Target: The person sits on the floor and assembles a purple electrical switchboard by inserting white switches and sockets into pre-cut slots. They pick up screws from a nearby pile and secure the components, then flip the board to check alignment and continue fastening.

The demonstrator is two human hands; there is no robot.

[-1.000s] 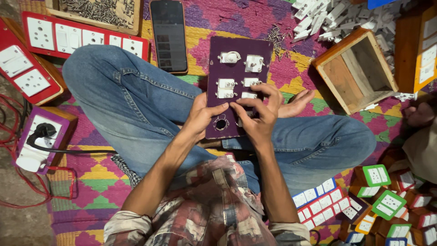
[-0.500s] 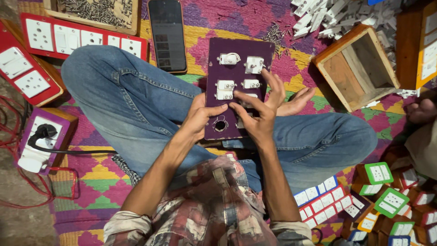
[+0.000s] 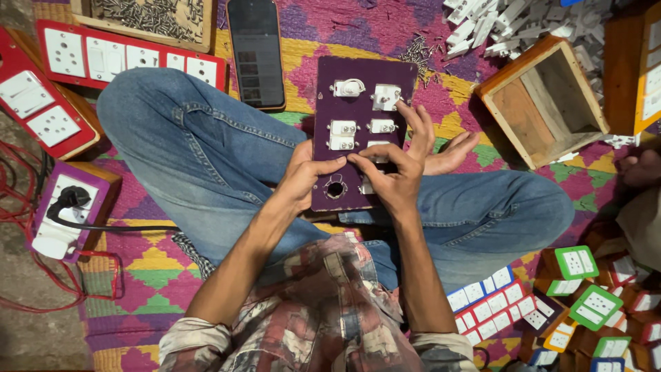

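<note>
gripping a purple switch board (image 3: 358, 89), left hand (image 3: 303, 176) clasping its edge, right hand (image 3: 396, 172) fingers pressing its face

Person wears blue denim jeans (image 3: 206, 165), legs crossed, and a faded plaid shirt (image 3: 323, 317) in red, grey and cream; sleeves rolled up near elbows. Forearms, both hands bare.

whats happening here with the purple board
A person sits cross-legged on a patterned rug with a purple board resting on their lap. The left hand grips its lower left edge beside a round hole. The right hand presses on the white fittings mounted on it. A phone, red switch panels and an open wooden box lie around.
</note>
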